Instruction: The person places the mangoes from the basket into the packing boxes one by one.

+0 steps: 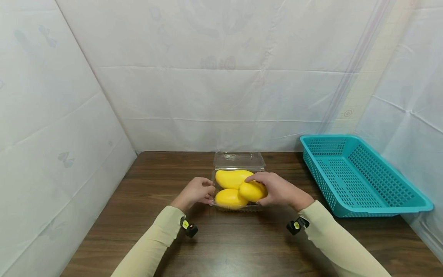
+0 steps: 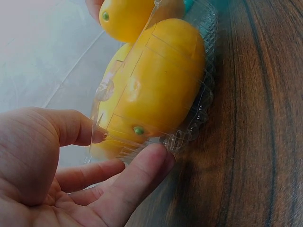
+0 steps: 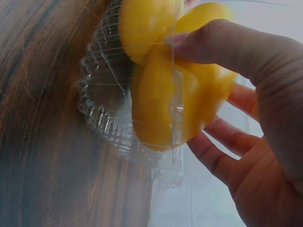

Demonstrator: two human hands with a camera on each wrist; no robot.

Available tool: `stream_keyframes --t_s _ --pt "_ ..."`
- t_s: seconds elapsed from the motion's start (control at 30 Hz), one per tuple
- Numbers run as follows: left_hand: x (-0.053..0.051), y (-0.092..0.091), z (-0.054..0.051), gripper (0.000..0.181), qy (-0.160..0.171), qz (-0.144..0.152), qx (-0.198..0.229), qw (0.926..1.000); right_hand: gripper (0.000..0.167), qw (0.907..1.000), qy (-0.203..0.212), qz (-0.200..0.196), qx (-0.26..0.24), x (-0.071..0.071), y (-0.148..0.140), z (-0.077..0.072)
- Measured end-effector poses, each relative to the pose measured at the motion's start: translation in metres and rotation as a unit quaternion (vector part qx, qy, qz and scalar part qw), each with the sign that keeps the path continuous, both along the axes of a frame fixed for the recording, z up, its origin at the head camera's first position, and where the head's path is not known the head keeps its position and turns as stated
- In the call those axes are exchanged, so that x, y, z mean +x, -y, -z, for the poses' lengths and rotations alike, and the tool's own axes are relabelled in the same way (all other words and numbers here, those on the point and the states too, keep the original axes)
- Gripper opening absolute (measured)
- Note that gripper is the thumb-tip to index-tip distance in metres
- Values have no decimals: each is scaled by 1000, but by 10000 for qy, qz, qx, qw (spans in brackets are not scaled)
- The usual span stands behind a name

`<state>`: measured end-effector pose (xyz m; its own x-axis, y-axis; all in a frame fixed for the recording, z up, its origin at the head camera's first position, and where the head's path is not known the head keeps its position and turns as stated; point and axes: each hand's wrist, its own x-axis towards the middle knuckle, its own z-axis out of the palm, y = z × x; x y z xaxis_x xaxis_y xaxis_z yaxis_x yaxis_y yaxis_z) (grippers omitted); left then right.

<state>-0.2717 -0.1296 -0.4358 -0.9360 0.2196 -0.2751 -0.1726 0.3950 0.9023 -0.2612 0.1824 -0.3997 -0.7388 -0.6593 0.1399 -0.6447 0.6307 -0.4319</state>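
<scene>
Three yellow mangoes are at a clear plastic clamshell container (image 2: 208, 90) whose lid (image 1: 239, 161) is folded back behind it. My right hand (image 1: 278, 190) grips one mango (image 1: 252, 191) at the container's right side, with the thumb on the near side of it in the right wrist view. A second mango (image 1: 230, 198) lies front left in the container, and a third mango (image 1: 232, 178) lies behind it, partly hidden. At the left end, my left hand (image 1: 197, 191) pinches the container's rim between thumb and fingers.
A turquoise perforated basket (image 1: 380, 211) stands to the right on the dark wooden table (image 1: 155, 173). White sheeting (image 1: 207, 96) hangs behind the table and along both sides.
</scene>
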Motion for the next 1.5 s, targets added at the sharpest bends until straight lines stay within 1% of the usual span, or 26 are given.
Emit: stream_keyframes --t_s 0.17,0.33,0.57,0.87,1.03,1.23,1.37,1.5 --pt "1 -1 0 45 -28 0 -66 10000 68 9999 137 24 65 0 2 0" --pt "0 -1 0 46 -30 -22 -85 10000 68 9998 93 48 189 -1 3 -1" --pt "0 -1 1 45 -30 -36 -86 10000 68 9993 27 -38 381 -3 4 -3" --pt "1 0 0 43 -84 43 -122 9999 64 9984 132 -166 530 -3 6 -6" --pt "0 -1 0 43 -55 10 -159 9999 63 9979 186 -161 603 -3 5 -6" --pt "-2 -3 2 45 -27 -12 -170 9999 61 9974 346 -192 596 -4 1 -6" --pt "1 -3 0 46 -30 -25 -162 9999 57 9977 384 -259 501 -5 0 -7" --pt "2 -2 -2 47 -22 9 -135 9999 56 9977 501 -235 398 -6 -1 -6"
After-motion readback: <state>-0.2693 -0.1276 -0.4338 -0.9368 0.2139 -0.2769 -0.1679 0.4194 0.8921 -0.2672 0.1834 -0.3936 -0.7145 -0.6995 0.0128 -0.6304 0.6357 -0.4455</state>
